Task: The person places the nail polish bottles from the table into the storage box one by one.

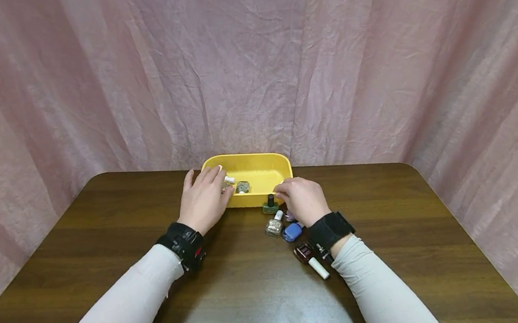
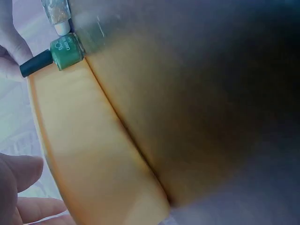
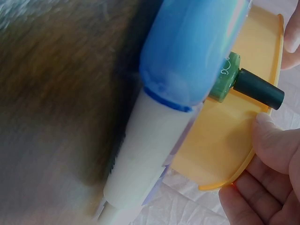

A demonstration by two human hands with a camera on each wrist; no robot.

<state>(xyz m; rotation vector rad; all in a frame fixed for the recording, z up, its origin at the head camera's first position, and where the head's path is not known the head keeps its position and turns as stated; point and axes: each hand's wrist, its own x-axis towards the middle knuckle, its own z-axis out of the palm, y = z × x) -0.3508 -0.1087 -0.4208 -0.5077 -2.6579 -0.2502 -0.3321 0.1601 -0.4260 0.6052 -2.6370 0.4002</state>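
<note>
A yellow tray (image 1: 258,158) stands near the table's back edge, with small glittery nail polish bottles (image 1: 243,187) inside. My left hand (image 1: 203,199) reaches over its left end, fingers spread, and hides part of the inside. At the front right corner my right hand (image 1: 305,198) grips the rim, thumb (image 3: 266,124) over the front wall. A green nail polish bottle (image 1: 270,208) with a black cap stands against that wall. Close by the right hand are a glitter bottle (image 1: 274,228), a blue bottle (image 1: 292,232) and a mostly hidden purple one (image 1: 289,216).
A dark red nail polish bottle (image 1: 304,253) with a white cap lies beside the right wrist, nearer the front. The brown wooden table (image 1: 114,226) ends at a pink curtain (image 1: 235,65) behind the tray. Both wrists wear black straps.
</note>
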